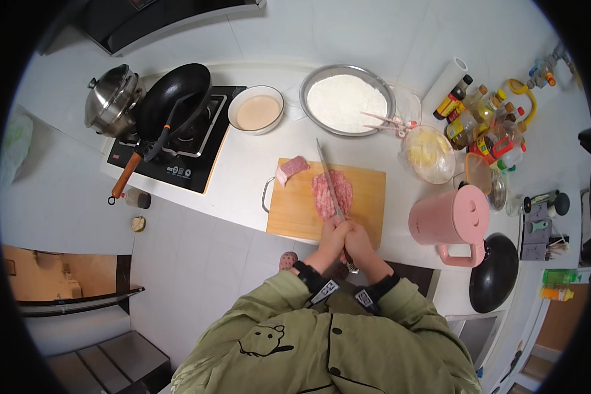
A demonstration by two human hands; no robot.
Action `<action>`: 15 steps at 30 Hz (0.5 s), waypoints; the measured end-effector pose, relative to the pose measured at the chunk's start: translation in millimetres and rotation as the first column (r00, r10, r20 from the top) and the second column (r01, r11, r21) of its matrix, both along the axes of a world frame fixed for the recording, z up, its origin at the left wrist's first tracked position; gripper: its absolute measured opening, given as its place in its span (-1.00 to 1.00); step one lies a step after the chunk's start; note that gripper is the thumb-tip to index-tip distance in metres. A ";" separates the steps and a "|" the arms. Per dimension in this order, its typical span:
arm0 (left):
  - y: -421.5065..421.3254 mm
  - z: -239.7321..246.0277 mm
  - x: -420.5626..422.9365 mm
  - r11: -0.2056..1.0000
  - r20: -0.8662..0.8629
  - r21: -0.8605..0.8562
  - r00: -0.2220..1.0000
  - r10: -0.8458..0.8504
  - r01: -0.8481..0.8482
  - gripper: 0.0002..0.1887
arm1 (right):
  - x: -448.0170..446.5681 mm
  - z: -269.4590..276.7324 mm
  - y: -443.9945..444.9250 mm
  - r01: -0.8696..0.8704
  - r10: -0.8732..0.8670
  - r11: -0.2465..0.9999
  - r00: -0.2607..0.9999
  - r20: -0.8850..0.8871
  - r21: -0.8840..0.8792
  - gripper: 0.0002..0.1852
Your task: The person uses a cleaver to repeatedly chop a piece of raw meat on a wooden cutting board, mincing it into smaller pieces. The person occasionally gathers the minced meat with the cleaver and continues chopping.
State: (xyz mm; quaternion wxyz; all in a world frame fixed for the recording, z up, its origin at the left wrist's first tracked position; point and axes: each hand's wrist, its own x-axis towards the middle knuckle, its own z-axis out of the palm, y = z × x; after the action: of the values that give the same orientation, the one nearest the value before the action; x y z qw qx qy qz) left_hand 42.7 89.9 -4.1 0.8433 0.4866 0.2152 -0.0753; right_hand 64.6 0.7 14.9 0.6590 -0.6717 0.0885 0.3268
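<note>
Chopped raw meat point(342, 189) lies spread in the middle of a wooden cutting board point(369, 202) with a metal handle at its left. A long-bladed knife point(328, 172) slants across the meat, its tip pointing away past the board's far edge. Both hands are together at the near end of the knife. My left hand point(333, 236) and my right hand point(358, 241) overlap there, closed around its handle, which is mostly hidden. An uncut chunk of meat point(291, 170) rests at the board's upper left corner.
Behind the board stand a bowl of cloudy liquid point(257, 112) and a metal basin of white powder point(347, 103). A wok point(165, 108) sits on the stove at left. At right are a covered bowl point(428, 153), a pink kettle point(443, 216), bottles and a black lid point(495, 273).
</note>
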 end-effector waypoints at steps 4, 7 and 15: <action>2.4 1.9 3.7 0.997 0.070 0.071 0.997 -0.039 0.034 -0.82 | 2.4 1.3 1.3 -0.007 0.005 0.997 1.000 0.025 0.077 -0.65; 3.1 0.0 4.8 0.996 0.000 0.047 0.997 -0.074 0.074 -0.83 | 2.7 1.0 0.9 -0.022 0.027 0.996 0.998 -0.060 0.086 -0.64; 3.5 -7.6 -2.3 0.997 -0.035 0.067 0.998 -0.043 0.045 -0.77 | -4.3 1.6 2.8 -0.031 0.030 0.999 0.999 -0.030 -0.028 -0.63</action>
State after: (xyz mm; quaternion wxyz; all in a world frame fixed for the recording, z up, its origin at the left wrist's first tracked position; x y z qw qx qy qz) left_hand 40.4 93.4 -11.7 0.8207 0.5183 0.2209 -0.0945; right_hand 60.4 3.5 16.5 0.6429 -0.6773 0.0926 0.3454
